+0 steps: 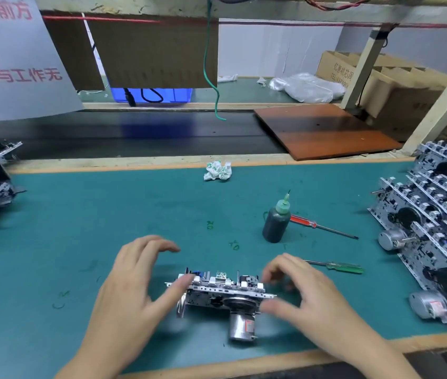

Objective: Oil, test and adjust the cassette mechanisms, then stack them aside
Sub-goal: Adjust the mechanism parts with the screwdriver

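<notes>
Cassette mechanism [221,289], grey metal with silver motor, near bench edge, pinched by left hand [137,277] and right hand [303,289]. Beyond mechanism: green screwdriver [335,266], dark oil bottle [277,221], easily toppled by a careless reach.

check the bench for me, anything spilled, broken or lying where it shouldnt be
Nothing looks spilled or broken. The oil bottle stands upright with its cap on. The only stray item is a crumpled wad of paper at the far edge of the green mat. Green pen scribbles mark the mat. Both screwdrivers lie flat near the bottle.
</notes>
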Demonstrator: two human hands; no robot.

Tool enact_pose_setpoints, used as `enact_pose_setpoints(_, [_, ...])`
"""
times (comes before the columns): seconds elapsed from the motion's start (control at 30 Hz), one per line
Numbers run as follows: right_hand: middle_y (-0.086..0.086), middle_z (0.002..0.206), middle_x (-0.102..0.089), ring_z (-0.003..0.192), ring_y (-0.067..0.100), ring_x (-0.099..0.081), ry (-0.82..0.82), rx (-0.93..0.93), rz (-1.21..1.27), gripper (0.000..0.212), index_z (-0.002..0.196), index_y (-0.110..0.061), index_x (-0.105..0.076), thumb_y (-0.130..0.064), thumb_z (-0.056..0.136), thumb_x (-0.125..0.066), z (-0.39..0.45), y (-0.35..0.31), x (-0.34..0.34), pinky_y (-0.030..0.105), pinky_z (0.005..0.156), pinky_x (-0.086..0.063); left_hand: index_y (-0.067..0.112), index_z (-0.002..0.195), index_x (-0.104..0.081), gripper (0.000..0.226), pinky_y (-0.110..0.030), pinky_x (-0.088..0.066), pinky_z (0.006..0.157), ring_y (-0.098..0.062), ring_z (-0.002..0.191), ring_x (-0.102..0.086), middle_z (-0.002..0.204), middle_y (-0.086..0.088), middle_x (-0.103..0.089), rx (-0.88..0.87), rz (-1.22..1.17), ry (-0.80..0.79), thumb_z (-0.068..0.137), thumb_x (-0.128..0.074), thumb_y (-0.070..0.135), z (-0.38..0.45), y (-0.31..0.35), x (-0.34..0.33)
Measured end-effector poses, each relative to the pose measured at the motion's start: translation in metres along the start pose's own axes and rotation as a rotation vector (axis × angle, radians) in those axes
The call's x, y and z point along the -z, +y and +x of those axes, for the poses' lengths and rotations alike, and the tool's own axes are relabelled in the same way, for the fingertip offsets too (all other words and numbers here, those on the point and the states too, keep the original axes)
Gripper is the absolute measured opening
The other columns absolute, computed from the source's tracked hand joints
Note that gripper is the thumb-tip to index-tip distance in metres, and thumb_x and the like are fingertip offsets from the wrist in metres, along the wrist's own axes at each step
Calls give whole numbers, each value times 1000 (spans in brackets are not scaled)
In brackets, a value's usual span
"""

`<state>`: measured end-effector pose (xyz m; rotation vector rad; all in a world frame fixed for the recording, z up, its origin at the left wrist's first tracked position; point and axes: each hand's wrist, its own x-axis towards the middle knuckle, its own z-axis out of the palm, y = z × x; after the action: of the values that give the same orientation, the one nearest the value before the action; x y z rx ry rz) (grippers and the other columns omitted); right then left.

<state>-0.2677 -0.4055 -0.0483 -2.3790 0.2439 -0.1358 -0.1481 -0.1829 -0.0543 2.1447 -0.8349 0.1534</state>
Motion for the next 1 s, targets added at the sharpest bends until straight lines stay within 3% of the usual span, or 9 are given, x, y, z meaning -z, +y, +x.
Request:
enact_pose_setpoints(0.1, [-28, 110, -50, 107, -1, -49, -33, 147, 76, 50, 103, -47, -50, -60, 59, -71, -1, -3, -19, 9, 84, -35, 41, 122, -53, 45, -13, -25, 104, -1, 130, -37, 134, 25, -44, -221, -108, -167, 86, -44, 66, 9, 9, -3])
enact_pose_setpoints(0.2, [-18, 97, -59, 94, 9, -56, 142, 192, 265, 31, 93, -35, -59, -43, 65, -71, 5, -8, -32, 18, 81, -41, 45, 125, -54, 41, -24, -26, 108, -3, 135, -34, 138, 26, -44, -317, -147, -310, 90, -42, 61, 20, 14, -11])
enact_pose_setpoints(0.27, [-15, 92, -61, 92, 14, -58, 145, 181, 358, 28, 89, -25, -64, -39, 65, -72, 8, -8, -33, 24, 81, -44, 46, 119, -58, 35, -25, -31, 106, -3, 131, -38, 133, 26, -49, -312, -195, -339, 93, -40, 58, 23, 14, -14])
enact_pose_setpoints(0.37, [-14, 91, -62, 91, 14, -58, 167, 202, 353, 28, 85, -22, -66, -37, 63, -75, 8, -6, -33, 21, 81, -43, 47, 115, -61, 31, -18, -33, 103, -3, 128, -42, 127, 24, -54, -318, -240, -341, 95, -38, 54, 23, 11, -17])
enact_pose_setpoints(0.5, [-16, 90, -63, 91, 13, -59, 206, 237, 328, 24, 80, -33, -63, -36, 61, -78, 10, -6, -32, 17, 80, -42, 41, 113, -64, 30, -16, -33, 103, -4, 129, -42, 122, 24, -58, -362, -245, -338, 97, -41, 48, 22, 8, -20])
enact_pose_setpoints(0.73, [-12, 84, -61, 83, 17, -58, 181, 209, 380, 25, 78, -31, -61, -35, 60, -78, 8, -5, -32, 30, 75, -45, 41, 112, -65, 32, -14, -31, 104, -3, 132, -37, 122, 26, -59, -331, -288, -357, 95, -41, 53, 24, 8, -23])
enact_pose_setpoints(0.83, [-13, 86, -59, 84, 15, -58, 176, 196, 354, 26, 79, -35, -60, -38, 61, -78, 8, -4, -30, 26, 74, -45, 41, 113, -65, 32, -13, -31, 103, -2, 131, -38, 119, 25, -61, -330, -291, -348, 94, -41, 52, 24, 9, -24])
enact_pose_setpoints(0.93, [-16, 97, -59, 96, 9, -57, 228, 169, 208, 36, 96, -39, -64, -49, 63, -74, -1, 9, -29, 21, 83, -43, 43, 112, -63, 33, -14, -33, 101, 0, 128, -41, 115, 26, -62, -320, -263, -306, 95, -38, 55, 21, 14, -26])
enact_pose_setpoints(1.0, [-19, 94, -62, 95, 2, -55, 335, 204, 34, 39, 99, -33, -68, -53, 66, -69, -8, 19, -25, 21, 84, -42, 44, 113, -62, 32, -14, -35, 101, 0, 127, -43, 115, 26, -62, -325, -255, -285, 95, -37, 54, 19, 15, -27])
